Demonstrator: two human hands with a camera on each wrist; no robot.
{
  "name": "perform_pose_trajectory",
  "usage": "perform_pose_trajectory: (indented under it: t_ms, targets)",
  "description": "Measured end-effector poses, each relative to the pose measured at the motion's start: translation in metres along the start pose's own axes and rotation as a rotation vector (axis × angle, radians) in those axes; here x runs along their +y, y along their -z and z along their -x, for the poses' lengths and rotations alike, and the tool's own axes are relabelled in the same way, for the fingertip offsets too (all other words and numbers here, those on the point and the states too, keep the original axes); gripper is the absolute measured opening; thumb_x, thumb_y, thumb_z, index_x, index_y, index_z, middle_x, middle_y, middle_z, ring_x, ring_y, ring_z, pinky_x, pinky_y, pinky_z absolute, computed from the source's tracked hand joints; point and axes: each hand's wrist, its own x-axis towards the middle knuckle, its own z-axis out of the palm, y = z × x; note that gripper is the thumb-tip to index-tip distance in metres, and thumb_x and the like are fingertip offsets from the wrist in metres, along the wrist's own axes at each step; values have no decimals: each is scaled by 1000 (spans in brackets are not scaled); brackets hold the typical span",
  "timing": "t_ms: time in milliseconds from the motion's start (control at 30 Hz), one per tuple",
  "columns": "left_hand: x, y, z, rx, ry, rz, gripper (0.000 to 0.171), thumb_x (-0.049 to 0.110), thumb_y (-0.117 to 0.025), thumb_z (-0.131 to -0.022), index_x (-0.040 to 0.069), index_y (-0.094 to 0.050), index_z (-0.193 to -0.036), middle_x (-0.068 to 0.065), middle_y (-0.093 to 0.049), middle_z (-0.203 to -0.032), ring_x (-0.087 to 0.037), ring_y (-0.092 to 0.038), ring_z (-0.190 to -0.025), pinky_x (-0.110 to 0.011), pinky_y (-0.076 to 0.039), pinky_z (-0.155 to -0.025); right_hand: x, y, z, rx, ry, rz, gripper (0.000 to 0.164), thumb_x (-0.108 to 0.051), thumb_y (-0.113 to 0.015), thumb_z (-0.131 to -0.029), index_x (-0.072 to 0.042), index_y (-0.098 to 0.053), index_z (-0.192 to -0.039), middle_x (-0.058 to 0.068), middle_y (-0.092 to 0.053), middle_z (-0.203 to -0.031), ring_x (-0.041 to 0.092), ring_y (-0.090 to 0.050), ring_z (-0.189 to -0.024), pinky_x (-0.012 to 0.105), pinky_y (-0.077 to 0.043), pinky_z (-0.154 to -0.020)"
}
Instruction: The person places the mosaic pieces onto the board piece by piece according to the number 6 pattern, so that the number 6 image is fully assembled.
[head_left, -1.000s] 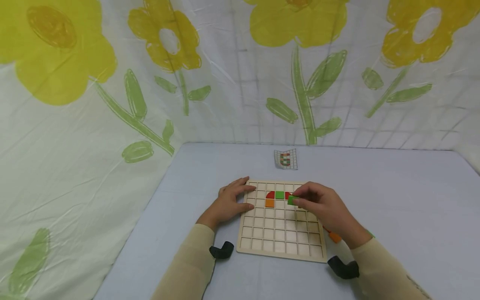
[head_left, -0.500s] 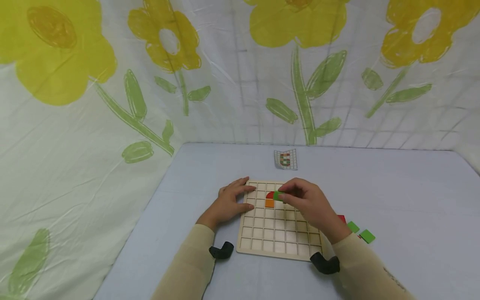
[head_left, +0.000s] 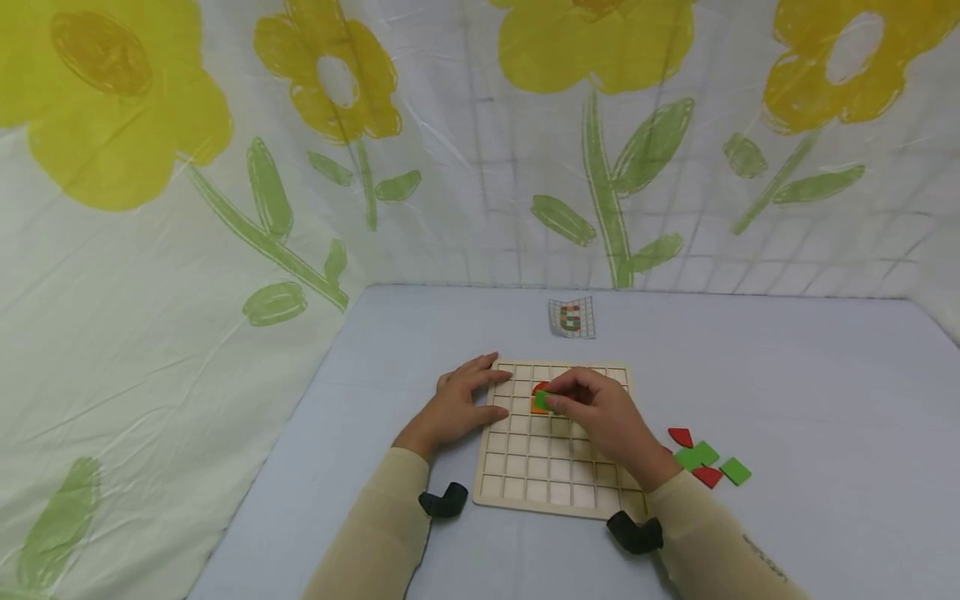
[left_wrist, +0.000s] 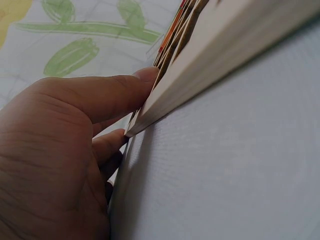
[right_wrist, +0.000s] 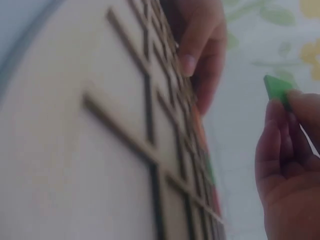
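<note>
My right hand (head_left: 603, 417) pinches a small green square tile (head_left: 541, 401) between thumb and fingers, over the upper part of a wooden grid board (head_left: 517, 483). In the right wrist view that green tile (right_wrist: 275, 90) appears tilted and apart from the board. Close by the held tile, a red tile (head_left: 537, 387) and an orange tile (head_left: 535, 409) lie in grid cells, partly covered. My left hand (head_left: 453, 407) rests on the board's left edge; in the left wrist view its thumb (left_wrist: 120, 92) lies on the rim. Cells behind my right hand are hidden.
Right of the board lie loose tiles, among them a red quarter-round tile (head_left: 681, 437), a green tile (head_left: 736, 471) and another red tile (head_left: 707, 476). A printed grid card (head_left: 572, 318) lies behind the board. A flowered cloth (head_left: 450, 208) hangs beyond the table.
My right hand has carried the green tile leftward across the board, from the right of the pattern to over the orange tile. More loose tiles at right are uncovered. My left hand stays put.
</note>
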Motion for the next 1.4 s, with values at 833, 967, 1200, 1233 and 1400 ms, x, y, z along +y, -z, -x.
perform_pose_trajectory:
  t_ms: [833,967,1200,1233,1400]
  targets:
    - [-1,-1,1,14,-7,-9,59,32,-84,-97,20,-66,-152,1,-34,-175,-22,-21,-163,-53,-11,-125,27,-10,3,-78,-1,324,12,-10,-77,-103,-19,-81,-110,-9,-70,-109,16,-65,-105,45,-55,-95]
    - [-1,-1,0,17,-11,-6,59,31,-84,-97,20,-66,-152,1,-34,-175,-23,-21,-163,-53,-11,-125,28,-11,3,-64,11,317,12,-9,-76,-103,-17,-80,-112,-7,-70,-112,17,-64,-104,44,-55,-94]
    - [-1,-1,0,16,3,-1,60,33,-84,-97,22,-66,-152,1,-33,-175,-19,-20,-163,-52,-10,-126,25,-11,3,-53,-18,277,15,-15,-72,-107,-12,-76,-121,-4,-71,-115,19,-63,-100,43,-55,-92]
    - [-1,-1,0,15,8,-1,60,33,-84,-96,22,-66,-152,2,-33,-176,-19,-20,-163,-51,-10,-126,24,-11,3,-55,-25,263,16,-16,-72,-108,-12,-75,-123,-4,-72,-115,19,-64,-99,42,-55,-91]
    - [0,-2,0,19,16,3,60,32,-85,-96,22,-66,-152,2,-33,-176,-18,-20,-163,-51,-10,-126,22,-11,3,-67,-54,203,19,-19,-70,-109,-11,-72,-126,-1,-72,-115,21,-64,-99,42,-55,-92]
